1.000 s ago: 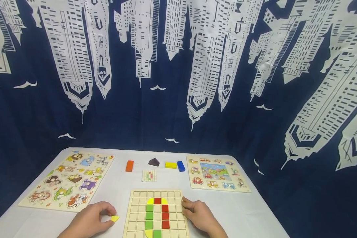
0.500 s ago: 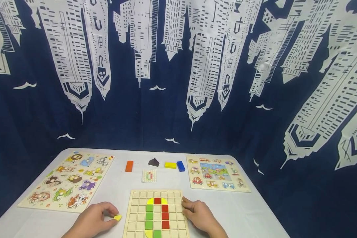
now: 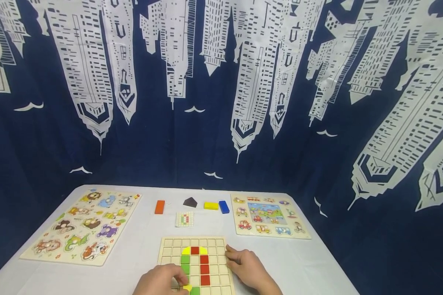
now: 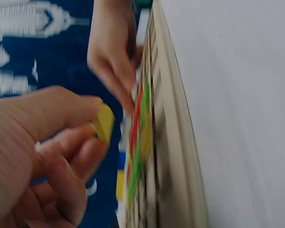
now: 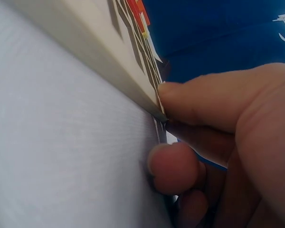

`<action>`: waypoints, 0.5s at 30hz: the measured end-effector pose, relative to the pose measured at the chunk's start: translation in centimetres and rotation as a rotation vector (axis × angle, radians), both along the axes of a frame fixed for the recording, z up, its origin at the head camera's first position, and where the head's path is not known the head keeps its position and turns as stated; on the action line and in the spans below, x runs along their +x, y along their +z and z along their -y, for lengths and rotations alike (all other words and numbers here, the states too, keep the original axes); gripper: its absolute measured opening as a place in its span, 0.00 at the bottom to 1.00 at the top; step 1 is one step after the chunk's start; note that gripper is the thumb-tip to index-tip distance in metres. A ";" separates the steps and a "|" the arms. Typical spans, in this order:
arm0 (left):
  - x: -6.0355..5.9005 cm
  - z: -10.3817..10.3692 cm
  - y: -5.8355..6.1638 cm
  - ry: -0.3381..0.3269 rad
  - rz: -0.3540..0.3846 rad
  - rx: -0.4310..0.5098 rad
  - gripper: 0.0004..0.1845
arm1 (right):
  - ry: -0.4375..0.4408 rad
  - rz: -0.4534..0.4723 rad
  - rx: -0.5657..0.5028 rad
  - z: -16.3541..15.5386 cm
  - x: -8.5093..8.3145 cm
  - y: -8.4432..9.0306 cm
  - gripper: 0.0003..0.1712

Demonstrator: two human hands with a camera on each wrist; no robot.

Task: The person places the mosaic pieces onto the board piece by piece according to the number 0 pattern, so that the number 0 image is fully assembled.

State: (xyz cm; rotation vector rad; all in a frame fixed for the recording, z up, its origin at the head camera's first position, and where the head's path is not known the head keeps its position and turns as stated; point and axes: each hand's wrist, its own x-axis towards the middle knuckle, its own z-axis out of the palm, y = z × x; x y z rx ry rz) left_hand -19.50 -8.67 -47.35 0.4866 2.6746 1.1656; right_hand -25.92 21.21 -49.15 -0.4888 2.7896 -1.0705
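My left hand (image 3: 160, 280) pinches a small yellow tile (image 3: 187, 287) between thumb and fingers, over the lower left of the wooden grid board (image 3: 218, 270). In the left wrist view the yellow tile (image 4: 103, 122) is tilted and apart from the board. Green tiles (image 3: 185, 259), red tiles (image 3: 204, 269) and yellow rounded corner tiles (image 3: 204, 250) sit in the grid as a tall outline. At the board's right edge, my right hand (image 3: 247, 268) holds it with thumb and fingers. My left hand hides some lower-left cells, and the board's near edge lies out of the head view.
A pattern card (image 3: 184, 219) lies behind the board. Farther back are an orange block (image 3: 160, 207), a dark pentagon piece (image 3: 190, 202), a yellow block (image 3: 211, 205) and a blue block (image 3: 224, 207). An animal puzzle (image 3: 83, 225) stands left, a vehicle puzzle (image 3: 269, 215) right.
My left hand has moved right with the yellow tile, from the white tabletop beside the board to over its lower left cells. My right hand has stayed at the board's edge.
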 end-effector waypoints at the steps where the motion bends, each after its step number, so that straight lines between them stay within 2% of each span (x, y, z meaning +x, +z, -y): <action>1: 0.0 -0.7 0.0 -0.020 -0.013 -0.007 0.09 | -0.004 -0.005 0.013 0.0 0.0 0.0 0.20; 4: -0.2 -2.6 -0.2 -0.048 -0.078 -0.052 0.10 | -0.009 -0.004 0.027 -0.1 -0.1 0.0 0.20; 8: -0.4 -4.3 -0.8 -0.062 -0.129 -0.102 0.13 | -0.002 0.010 0.019 0.0 0.0 0.0 0.20; 15: -0.9 -5.3 -1.8 -0.103 -0.189 -0.161 0.14 | 0.004 -0.001 0.010 0.1 -0.1 0.1 0.20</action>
